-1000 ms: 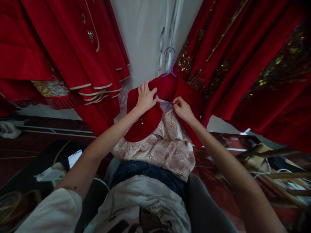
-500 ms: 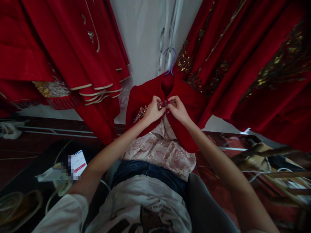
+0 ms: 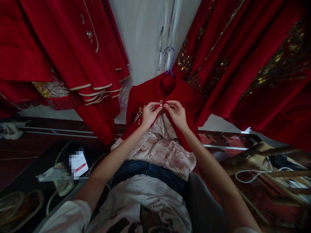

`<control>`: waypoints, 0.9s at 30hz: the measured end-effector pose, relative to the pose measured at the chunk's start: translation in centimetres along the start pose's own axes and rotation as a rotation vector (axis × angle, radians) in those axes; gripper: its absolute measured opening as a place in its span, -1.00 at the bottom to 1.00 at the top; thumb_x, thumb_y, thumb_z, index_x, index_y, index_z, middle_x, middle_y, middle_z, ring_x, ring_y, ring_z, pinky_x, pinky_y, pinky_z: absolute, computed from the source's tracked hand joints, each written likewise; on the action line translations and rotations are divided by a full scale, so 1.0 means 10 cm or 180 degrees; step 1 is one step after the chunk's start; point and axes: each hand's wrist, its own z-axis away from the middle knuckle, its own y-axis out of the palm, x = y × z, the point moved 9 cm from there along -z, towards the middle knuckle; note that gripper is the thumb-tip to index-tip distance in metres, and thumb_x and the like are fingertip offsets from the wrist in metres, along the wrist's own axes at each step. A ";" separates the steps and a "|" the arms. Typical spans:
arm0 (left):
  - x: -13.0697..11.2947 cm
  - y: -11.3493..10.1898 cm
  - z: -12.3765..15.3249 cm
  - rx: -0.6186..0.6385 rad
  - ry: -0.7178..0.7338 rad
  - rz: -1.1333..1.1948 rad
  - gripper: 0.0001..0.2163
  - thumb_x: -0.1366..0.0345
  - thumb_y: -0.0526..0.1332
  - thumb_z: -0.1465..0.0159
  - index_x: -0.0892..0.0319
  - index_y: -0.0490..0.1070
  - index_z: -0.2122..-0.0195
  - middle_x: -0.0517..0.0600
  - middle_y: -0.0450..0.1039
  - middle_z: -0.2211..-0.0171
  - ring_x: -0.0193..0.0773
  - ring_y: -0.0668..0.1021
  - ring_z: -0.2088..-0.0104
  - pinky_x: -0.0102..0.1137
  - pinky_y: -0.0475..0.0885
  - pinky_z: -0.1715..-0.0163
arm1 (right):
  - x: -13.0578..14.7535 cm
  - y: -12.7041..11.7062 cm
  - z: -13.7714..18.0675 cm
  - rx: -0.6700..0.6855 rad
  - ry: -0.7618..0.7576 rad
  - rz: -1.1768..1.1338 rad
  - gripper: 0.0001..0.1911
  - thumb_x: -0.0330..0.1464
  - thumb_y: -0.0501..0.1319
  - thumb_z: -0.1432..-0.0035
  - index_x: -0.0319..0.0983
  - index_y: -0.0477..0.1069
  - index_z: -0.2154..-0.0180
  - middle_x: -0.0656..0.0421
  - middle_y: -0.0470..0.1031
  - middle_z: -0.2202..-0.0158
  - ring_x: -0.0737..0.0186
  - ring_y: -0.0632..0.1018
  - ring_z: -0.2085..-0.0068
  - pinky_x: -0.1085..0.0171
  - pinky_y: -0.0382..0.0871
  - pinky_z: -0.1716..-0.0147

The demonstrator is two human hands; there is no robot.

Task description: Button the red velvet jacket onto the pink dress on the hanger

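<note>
A red jacket [image 3: 143,89] hangs in front of me on a purple hanger [image 3: 173,60], its pinkish brocade lining or underlayer [image 3: 157,147] spread over my lap. With thumb and fingers, my left hand [image 3: 151,114] pinches the left front edge near a small beaded gold clasp [image 3: 161,103]. My right hand [image 3: 177,113] is closed the same way on the right front edge, beside a matching gold piece. The two fronts meet between my fingertips below the round neck opening. A jewelled ornament [image 3: 139,114] shows on the jacket, left of my left hand.
Red garments with pale piping [image 3: 97,71] hang at left, and gold-embroidered red ones [image 3: 255,81] at right. Behind the hanger stands a white cabinet [image 3: 138,35] with handles. A dark table [image 3: 31,168] at lower left bears a lit phone [image 3: 80,163]. Cables and wooden pieces lie at right.
My hands have turned and lowered slightly, bringing the gold clasp pieces into view. The two front edges of the jacket are now closer together at the neck.
</note>
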 end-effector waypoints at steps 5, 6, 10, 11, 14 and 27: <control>0.02 0.03 -0.02 0.0180 -0.0020 0.0129 -0.85 0.30 0.37 -0.07 0.19 0.51 0.32 0.04 0.61 0.27 -0.22 0.62 0.23 -0.26 0.49 0.07 | 0.01 -0.09 0.02 -0.0240 -0.0038 -0.0113 -0.76 -0.26 0.33 -0.06 -0.21 0.50 0.22 0.10 0.57 0.17 0.23 0.60 0.16 0.18 0.49 0.03; 0.01 0.03 -0.03 0.0218 -0.0015 0.0110 -0.85 0.30 0.37 -0.07 0.20 0.52 0.33 0.04 0.61 0.28 -0.22 0.62 0.24 -0.27 0.50 0.08 | 0.02 -0.10 0.02 -0.0281 -0.0030 -0.0109 -0.75 -0.25 0.34 -0.05 -0.22 0.52 0.23 0.10 0.58 0.18 0.22 0.61 0.17 0.18 0.49 0.03; -0.04 0.05 -0.06 0.0376 0.0052 -0.0090 -0.86 0.33 0.37 -0.07 0.23 0.53 0.34 0.05 0.61 0.30 -0.25 0.63 0.27 -0.30 0.51 0.12 | 0.05 -0.14 0.03 -0.0425 -0.0001 0.0001 -0.72 -0.23 0.35 -0.03 -0.25 0.57 0.22 0.11 0.63 0.21 0.21 0.63 0.19 0.19 0.51 0.03; -0.06 0.05 -0.06 0.0406 0.0084 -0.0172 -0.87 0.34 0.36 -0.08 0.23 0.53 0.34 0.04 0.61 0.30 -0.25 0.62 0.28 -0.31 0.52 0.13 | 0.07 -0.15 0.04 -0.0468 -0.0010 0.0052 -0.72 -0.23 0.35 -0.03 -0.25 0.58 0.22 0.12 0.63 0.21 0.20 0.64 0.20 0.20 0.51 0.04; -0.10 0.07 -0.06 0.0456 0.0178 -0.0391 -0.89 0.37 0.34 -0.10 0.22 0.54 0.33 0.04 0.61 0.28 -0.27 0.62 0.28 -0.32 0.53 0.14 | 0.13 -0.17 0.07 -0.0586 -0.0056 0.0232 -0.72 -0.23 0.34 -0.05 -0.24 0.60 0.20 0.13 0.64 0.20 0.17 0.65 0.19 0.19 0.52 0.04; -0.16 0.11 -0.02 0.0318 0.0289 -0.0654 -0.84 0.28 0.35 -0.11 0.23 0.53 0.31 0.05 0.61 0.29 -0.30 0.62 0.33 -0.38 0.56 0.24 | 0.09 -0.14 0.09 -0.0537 -0.0038 0.0316 -0.69 -0.25 0.32 -0.07 -0.21 0.59 0.13 0.17 0.62 0.13 0.13 0.63 0.11 0.16 0.49 -0.02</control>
